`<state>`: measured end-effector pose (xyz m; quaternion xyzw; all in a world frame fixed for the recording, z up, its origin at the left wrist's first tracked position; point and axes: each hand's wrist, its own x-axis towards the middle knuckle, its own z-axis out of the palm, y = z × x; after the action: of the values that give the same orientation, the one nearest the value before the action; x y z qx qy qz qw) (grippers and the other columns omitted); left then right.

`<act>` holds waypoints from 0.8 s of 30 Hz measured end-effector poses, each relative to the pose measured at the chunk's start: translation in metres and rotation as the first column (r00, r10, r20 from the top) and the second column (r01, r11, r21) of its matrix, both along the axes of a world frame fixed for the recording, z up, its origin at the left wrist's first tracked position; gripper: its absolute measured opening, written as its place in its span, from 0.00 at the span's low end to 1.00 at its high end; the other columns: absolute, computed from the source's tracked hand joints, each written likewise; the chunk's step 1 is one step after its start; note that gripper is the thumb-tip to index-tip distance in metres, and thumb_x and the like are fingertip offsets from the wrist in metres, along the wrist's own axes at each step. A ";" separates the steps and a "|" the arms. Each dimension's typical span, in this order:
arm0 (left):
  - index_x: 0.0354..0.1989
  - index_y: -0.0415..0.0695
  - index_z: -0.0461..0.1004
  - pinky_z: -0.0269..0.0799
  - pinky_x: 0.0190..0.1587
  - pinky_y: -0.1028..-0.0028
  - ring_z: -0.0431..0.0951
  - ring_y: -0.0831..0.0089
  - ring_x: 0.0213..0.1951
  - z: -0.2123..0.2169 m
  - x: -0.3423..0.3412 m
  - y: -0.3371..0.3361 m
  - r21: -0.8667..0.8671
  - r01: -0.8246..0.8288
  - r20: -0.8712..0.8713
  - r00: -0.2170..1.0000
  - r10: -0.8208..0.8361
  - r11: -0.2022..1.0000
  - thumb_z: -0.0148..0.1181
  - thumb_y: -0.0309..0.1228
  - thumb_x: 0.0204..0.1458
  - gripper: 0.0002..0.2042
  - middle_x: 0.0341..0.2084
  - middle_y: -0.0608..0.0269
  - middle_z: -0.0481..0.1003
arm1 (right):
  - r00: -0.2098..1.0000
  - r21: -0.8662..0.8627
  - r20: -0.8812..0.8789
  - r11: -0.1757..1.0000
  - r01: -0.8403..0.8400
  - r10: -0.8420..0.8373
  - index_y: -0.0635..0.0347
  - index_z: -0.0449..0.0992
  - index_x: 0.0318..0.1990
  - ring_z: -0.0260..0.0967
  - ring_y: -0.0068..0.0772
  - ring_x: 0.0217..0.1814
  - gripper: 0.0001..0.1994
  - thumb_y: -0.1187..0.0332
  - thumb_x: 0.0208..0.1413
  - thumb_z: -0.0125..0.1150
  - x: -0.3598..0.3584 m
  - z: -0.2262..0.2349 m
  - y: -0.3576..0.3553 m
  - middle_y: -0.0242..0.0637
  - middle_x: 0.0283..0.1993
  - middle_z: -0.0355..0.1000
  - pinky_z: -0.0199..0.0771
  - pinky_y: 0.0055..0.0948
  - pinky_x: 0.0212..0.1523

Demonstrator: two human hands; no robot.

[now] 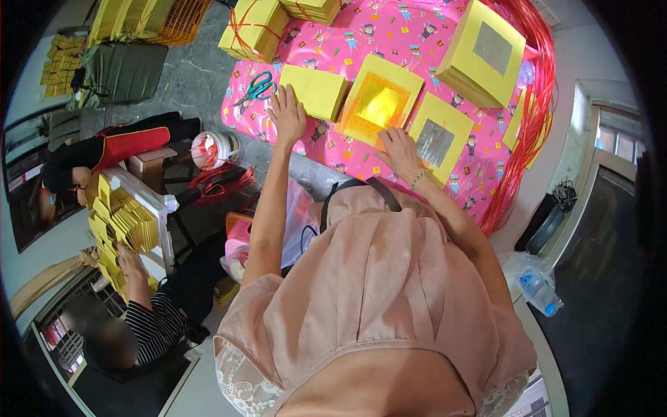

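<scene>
My left hand (287, 119) rests with its fingers apart at the left edge of a stack of plain yellow paper (314, 90). My right hand (401, 154) touches the near edge of a yellow sheet with a shiny gold square framed in orange (379, 103), its fingers spread. Just right of that hand lies yellow paper with a silver square (435, 142). Teal-handled scissors (258, 88) lie beside my left fingertips.
A pink patterned cloth (347, 38) covers the table. A tall yellow paper stack (486, 52) stands back right, near hanging red strands (531, 132). Tied yellow bundles (256, 29) sit at the back. At left, another person (149, 323) handles folded yellow paper (128, 222).
</scene>
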<state>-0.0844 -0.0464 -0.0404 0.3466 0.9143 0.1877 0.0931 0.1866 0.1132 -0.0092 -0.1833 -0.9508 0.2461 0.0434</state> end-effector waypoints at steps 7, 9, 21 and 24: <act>0.67 0.50 0.57 0.36 0.66 0.37 0.41 0.41 0.70 0.025 -0.002 0.003 0.028 0.038 -0.057 0.998 -0.036 0.999 0.46 0.39 0.60 0.26 0.69 0.48 0.49 | 0.988 0.004 -0.151 1.000 -0.015 0.016 0.56 0.75 0.40 0.67 0.38 0.47 0.16 0.66 0.42 0.69 0.008 -0.015 0.005 0.35 0.41 0.69 0.70 0.36 0.45; 0.65 0.50 0.61 0.38 0.66 0.38 0.43 0.42 0.70 0.033 -0.002 0.002 0.072 0.052 -0.107 0.993 -0.044 0.996 0.49 0.38 0.60 0.24 0.68 0.47 0.52 | 0.981 -0.033 -0.192 0.999 -0.023 0.017 0.56 0.77 0.36 0.68 0.38 0.45 0.12 0.66 0.43 0.69 0.009 -0.018 0.008 0.34 0.39 0.70 0.71 0.37 0.44; 0.49 0.43 0.74 0.72 0.49 0.64 0.74 0.56 0.47 0.071 0.078 0.034 0.387 0.531 0.027 0.811 -0.584 0.754 0.63 0.25 0.47 0.18 0.43 0.55 0.75 | 0.981 -0.382 -0.109 0.918 0.109 -0.162 0.59 0.79 0.26 0.71 0.39 0.36 0.10 0.62 0.50 0.67 -0.002 -0.018 0.029 0.36 0.30 0.71 0.70 0.36 0.36; 0.48 0.42 0.75 0.72 0.50 0.63 0.74 0.55 0.47 0.042 0.093 0.033 0.319 0.558 0.109 0.781 -0.615 0.766 0.64 0.26 0.47 0.17 0.43 0.54 0.76 | 0.981 -0.455 -0.047 0.879 0.145 -0.186 0.59 0.80 0.25 0.71 0.37 0.34 0.11 0.61 0.50 0.67 -0.006 -0.016 0.031 0.36 0.29 0.72 0.70 0.35 0.36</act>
<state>0.0089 -0.0139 0.0014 0.6038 0.7099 0.3064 0.1941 0.1809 0.1445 -0.0249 -0.2577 -0.8462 0.4622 0.0630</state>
